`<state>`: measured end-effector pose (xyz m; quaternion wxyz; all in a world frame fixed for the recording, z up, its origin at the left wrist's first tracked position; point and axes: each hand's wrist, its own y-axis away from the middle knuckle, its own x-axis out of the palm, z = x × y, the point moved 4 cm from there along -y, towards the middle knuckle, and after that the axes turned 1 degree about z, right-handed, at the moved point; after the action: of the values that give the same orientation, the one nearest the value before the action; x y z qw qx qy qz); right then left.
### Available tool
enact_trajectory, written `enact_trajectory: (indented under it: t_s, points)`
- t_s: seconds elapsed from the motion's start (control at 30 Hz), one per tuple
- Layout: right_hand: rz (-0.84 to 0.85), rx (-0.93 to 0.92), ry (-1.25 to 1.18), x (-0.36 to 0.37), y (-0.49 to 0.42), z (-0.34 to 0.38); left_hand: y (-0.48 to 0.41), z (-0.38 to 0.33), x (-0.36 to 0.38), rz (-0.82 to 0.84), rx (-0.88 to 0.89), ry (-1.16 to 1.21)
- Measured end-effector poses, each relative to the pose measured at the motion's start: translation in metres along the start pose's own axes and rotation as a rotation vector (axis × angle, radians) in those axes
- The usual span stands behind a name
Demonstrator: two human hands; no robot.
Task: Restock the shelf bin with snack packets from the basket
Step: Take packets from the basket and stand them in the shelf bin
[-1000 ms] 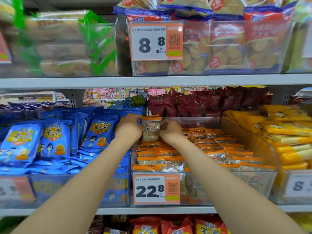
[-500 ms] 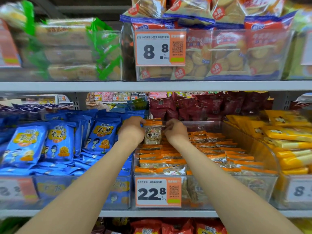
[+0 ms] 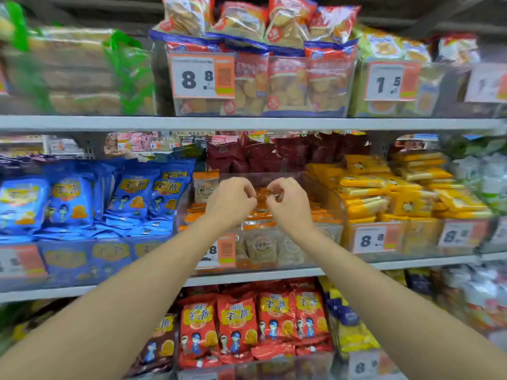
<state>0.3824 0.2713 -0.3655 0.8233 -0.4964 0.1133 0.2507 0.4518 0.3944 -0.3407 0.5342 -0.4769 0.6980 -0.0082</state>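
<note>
Both arms are reaching into the clear shelf bin (image 3: 333, 200). The left hand (image 3: 230, 201) and right hand (image 3: 289, 205) are hovering close together over the orange-topped snack packets (image 3: 258, 226), fingers curled, possibly pinching one; blur is hiding the grip. An upright packet (image 3: 205, 186) is standing at the bin's back left corner.

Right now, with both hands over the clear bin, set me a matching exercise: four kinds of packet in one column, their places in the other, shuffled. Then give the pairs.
Things
1. blue packets
2. yellow packets
3. bright red packets
4. upright orange-topped packet

Places
A. on the shelf below the clear bin
B. inside the bin, back left corner
C. left of the bin
D. right of the bin

Pairs: 1-C, 2-D, 3-A, 4-B
</note>
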Motion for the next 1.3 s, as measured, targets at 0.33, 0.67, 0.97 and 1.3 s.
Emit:
enact_trajectory:
  t_s: [0.33,0.67,0.97,1.3]
  points:
    - [-0.061,0.200,0.057,-0.119,0.132,-0.098,0.081,-0.100,0.124,0.141,0.129,0.153]
    - [0.310,0.529,0.242,-0.169,0.312,-0.230,0.201,-0.145,0.310,0.621,0.010,0.240]
    - [0.596,0.967,0.295,-0.191,0.487,-0.325,0.331,-0.133,0.442,0.950,-0.195,0.308]
    - [0.893,1.314,0.464,-0.217,0.676,-0.426,0.436,-0.093,0.515,1.196,-0.427,0.390]
